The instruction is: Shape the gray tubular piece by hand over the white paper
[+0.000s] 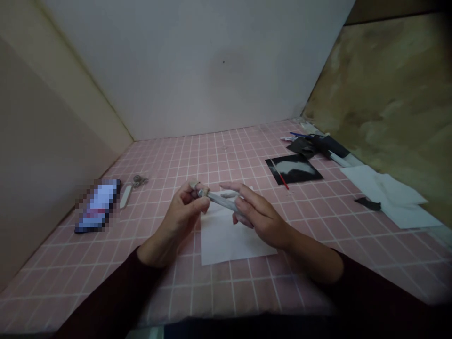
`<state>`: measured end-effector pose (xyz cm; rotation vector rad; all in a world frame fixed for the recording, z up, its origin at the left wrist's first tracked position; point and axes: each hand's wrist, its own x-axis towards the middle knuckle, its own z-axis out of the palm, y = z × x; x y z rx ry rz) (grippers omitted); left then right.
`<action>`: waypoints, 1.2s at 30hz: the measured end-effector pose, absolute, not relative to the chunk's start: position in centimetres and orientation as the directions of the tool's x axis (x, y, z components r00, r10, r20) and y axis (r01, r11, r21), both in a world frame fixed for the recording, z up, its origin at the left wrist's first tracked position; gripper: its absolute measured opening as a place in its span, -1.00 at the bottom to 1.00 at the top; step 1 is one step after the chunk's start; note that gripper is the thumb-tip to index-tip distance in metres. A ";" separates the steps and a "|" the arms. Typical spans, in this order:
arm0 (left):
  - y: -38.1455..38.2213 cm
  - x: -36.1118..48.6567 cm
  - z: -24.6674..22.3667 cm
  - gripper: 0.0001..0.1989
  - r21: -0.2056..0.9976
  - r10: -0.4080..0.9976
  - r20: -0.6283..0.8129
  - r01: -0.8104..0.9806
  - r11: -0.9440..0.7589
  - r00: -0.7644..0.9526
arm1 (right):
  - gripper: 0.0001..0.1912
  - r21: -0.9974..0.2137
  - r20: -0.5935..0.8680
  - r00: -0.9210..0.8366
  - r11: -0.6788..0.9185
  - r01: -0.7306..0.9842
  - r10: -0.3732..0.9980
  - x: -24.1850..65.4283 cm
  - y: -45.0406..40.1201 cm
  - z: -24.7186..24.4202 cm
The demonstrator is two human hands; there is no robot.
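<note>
Above a white sheet of paper (233, 240), my two hands come together at a slim grey stick (224, 201). My right hand (259, 214) is closed round the stick's right part, with the index finger stretched forward along it. My left hand (187, 205) pinches a small pale piece (202, 192) between thumb and fingers at the stick's left end. Whether that piece is joined to the stick or only touches it, I cannot tell. A light wrap (194, 184) covers part of a left finger.
To the left lie a phone (100, 205), a white flat strip (125, 197) and small grey items (139, 180). On the right are a black sheet (294, 169) with white powder, a red-handled thin tool (280, 175), white papers (391, 195) and dark scraps (367, 203). Walls bound the table.
</note>
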<state>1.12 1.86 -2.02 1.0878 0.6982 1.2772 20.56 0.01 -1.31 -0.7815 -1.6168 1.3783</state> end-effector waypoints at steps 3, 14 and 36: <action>1.4 1.7 -2.2 -0.74 0.930 0.937 0.086 -0.365 0.047 0.339 | -0.61 -0.974 0.220 -0.467 0.214 -0.067 0.856 20.4 -0.1 -1.3; 1.3 1.7 -2.0 -0.72 0.939 0.927 0.082 -0.340 0.052 0.366 | -0.61 -0.977 0.210 -0.478 0.194 -0.084 0.853 20.5 -0.1 -1.3; 3.0 -0.2 -1.3 -0.73 0.907 0.978 0.143 -0.415 -0.069 0.150 | -0.59 -0.970 0.227 -0.406 0.240 -0.018 0.885 21.2 0.2 -1.2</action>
